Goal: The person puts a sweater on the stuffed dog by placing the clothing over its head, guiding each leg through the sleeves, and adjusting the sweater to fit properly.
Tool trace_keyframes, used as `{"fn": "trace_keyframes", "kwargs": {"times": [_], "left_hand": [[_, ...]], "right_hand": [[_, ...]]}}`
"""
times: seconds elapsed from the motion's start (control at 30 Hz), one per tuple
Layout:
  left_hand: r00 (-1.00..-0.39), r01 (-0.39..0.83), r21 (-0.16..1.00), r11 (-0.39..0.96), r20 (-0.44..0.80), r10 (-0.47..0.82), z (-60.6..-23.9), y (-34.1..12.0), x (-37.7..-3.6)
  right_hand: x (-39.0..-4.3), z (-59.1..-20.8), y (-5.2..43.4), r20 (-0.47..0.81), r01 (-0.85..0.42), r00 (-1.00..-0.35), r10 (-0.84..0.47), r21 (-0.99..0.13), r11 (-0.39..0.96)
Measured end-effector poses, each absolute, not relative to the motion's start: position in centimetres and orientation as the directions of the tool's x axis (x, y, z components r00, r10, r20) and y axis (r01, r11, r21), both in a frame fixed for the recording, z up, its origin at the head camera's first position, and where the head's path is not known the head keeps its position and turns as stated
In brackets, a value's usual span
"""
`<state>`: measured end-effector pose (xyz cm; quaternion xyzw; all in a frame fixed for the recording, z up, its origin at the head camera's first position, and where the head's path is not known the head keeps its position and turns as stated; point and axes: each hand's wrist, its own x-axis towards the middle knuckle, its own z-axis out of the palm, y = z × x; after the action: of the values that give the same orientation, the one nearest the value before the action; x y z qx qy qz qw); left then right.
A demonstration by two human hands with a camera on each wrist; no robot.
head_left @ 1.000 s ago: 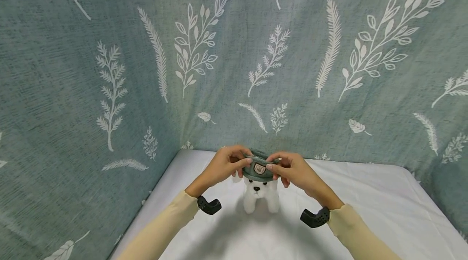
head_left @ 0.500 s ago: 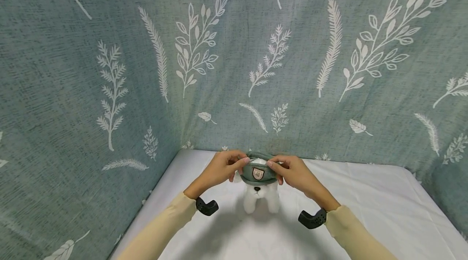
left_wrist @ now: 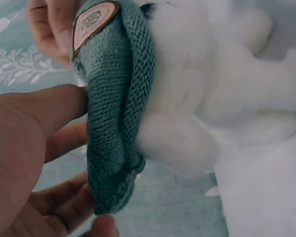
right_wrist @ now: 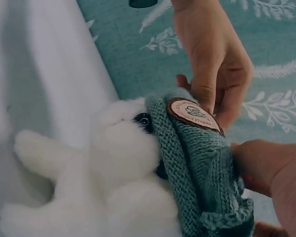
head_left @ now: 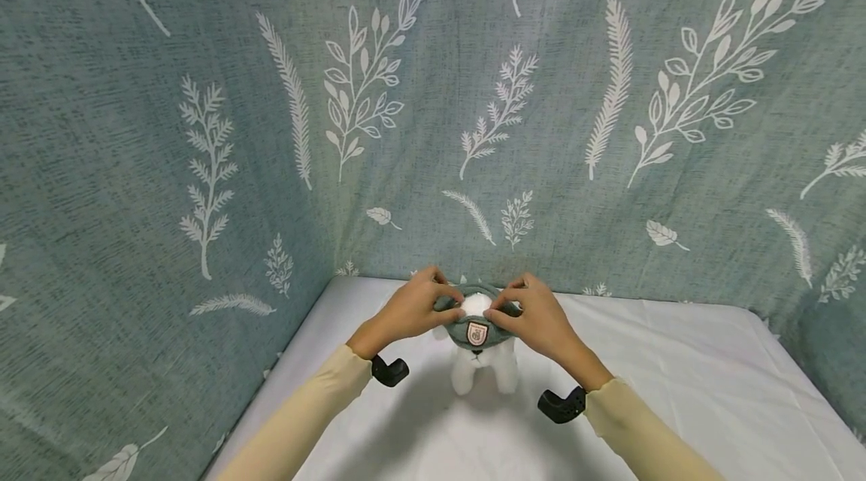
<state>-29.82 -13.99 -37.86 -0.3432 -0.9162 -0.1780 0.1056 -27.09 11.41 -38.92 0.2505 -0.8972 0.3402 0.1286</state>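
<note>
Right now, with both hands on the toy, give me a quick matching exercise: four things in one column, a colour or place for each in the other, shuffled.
Things:
1. knitted hat
2. plush dog
3. badge
4. left hand

Descriptions:
A. white and fluffy, on the white sheet
B. oval patch on the hat's front
C. teal, stretched over the toy's head
D. pinches the hat's side opposite the right hand

Pairs: 1-C, 2-A, 3-B, 4-D
</note>
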Motion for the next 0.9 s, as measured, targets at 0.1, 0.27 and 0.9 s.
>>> {"fn": "trace_keyframes", "kwargs": {"times": [0.1,0.27,0.9], "left_hand": [[-0.737,0.673,0.233,0.702,0.286,0.612,-37.8,-14.0,-30.0],[-0.758,0.651,0.241,0.720,0.245,0.604,-37.8,-14.0,-30.0],[-0.802,0.387,0.754,0.531,-0.009,0.597,-40.2,-14.1,-30.3]], "right_hand": [[-27.2,-39.1,11.4,0.347,-0.504,-0.863,-0.367,-0.558,0.659],[-27.2,-39.1,11.5,0.264,-0.466,-0.885,-0.384,-0.522,0.714],[-26.9,-40.2,13.1,-0.214,0.027,-0.892,-0.398,-0.905,0.426]]}}
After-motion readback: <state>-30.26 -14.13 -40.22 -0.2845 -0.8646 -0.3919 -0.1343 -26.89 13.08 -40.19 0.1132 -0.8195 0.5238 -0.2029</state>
